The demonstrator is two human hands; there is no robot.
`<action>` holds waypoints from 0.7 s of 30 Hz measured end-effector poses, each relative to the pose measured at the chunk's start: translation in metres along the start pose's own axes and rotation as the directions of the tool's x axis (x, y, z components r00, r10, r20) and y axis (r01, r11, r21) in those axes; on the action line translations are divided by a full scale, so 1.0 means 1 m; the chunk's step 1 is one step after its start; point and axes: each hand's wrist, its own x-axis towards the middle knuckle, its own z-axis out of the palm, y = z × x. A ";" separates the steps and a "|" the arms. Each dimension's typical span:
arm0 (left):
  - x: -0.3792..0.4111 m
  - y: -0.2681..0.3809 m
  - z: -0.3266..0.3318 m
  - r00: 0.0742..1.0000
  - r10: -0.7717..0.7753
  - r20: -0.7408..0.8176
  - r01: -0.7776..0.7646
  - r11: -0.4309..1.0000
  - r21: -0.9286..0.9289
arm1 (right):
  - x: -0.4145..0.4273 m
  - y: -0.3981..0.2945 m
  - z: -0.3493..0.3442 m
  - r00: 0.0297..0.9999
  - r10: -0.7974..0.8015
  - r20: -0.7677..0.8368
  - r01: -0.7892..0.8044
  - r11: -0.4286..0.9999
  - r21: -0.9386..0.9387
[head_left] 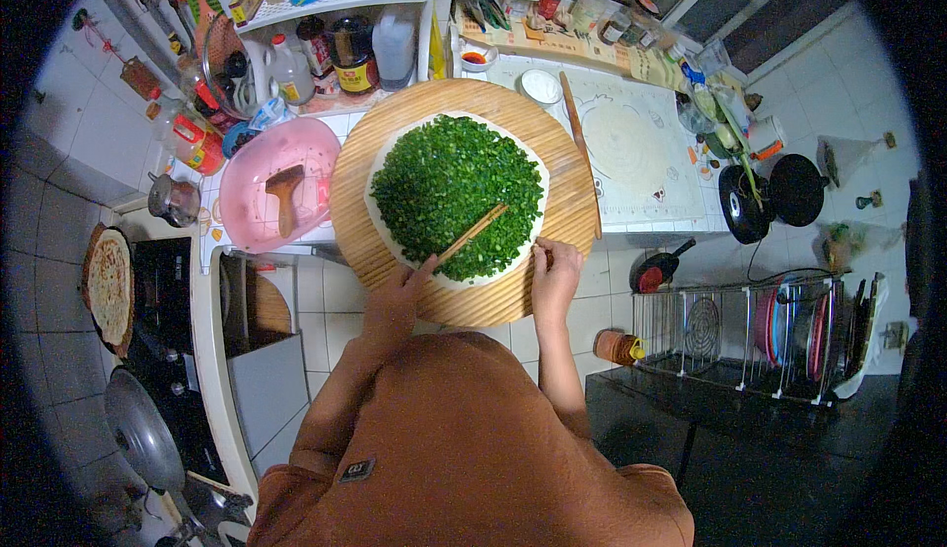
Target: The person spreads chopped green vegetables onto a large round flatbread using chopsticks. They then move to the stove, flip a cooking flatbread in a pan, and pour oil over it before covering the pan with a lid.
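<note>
A round sheet of rolled dough [375, 210] lies on a round ribbed wooden board [570, 199]. Chopped green scallions or chives [455, 184] cover nearly all of it, leaving a pale rim. My left hand [396, 299], at the board's near left edge, grips a pair of wooden chopsticks [473, 235]; their tips rest on the chopped greens. At the near right of the dough, my right hand [556, 273] has its thumb and fingers pinched together on the dough's rim. The fingertips are partly hidden.
Left of the board sits a pink basin [244, 214] holding a wooden-handled brush [283, 195]. To the right are a wooden rolling pin [579, 133], a bowl of white contents [541, 87] and another dough round [629, 140] on a mat. A cooked flatbread [111, 288] lies far left, beside the stove.
</note>
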 end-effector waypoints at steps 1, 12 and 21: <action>-0.001 0.001 0.000 0.999 0.032 -0.031 -0.032 0.999 -0.006 | 0.000 0.000 0.001 0.999 -0.028 0.020 0.028 1.000 -0.003; -0.014 0.007 0.002 0.967 0.102 0.233 -0.114 0.993 0.036 | -0.012 0.006 -0.007 0.987 0.110 0.115 -0.130 0.974 0.184; -0.020 0.008 -0.002 0.965 -0.002 0.263 -0.016 0.998 0.066 | -0.021 -0.011 0.007 0.989 -0.006 0.148 -0.019 0.986 0.164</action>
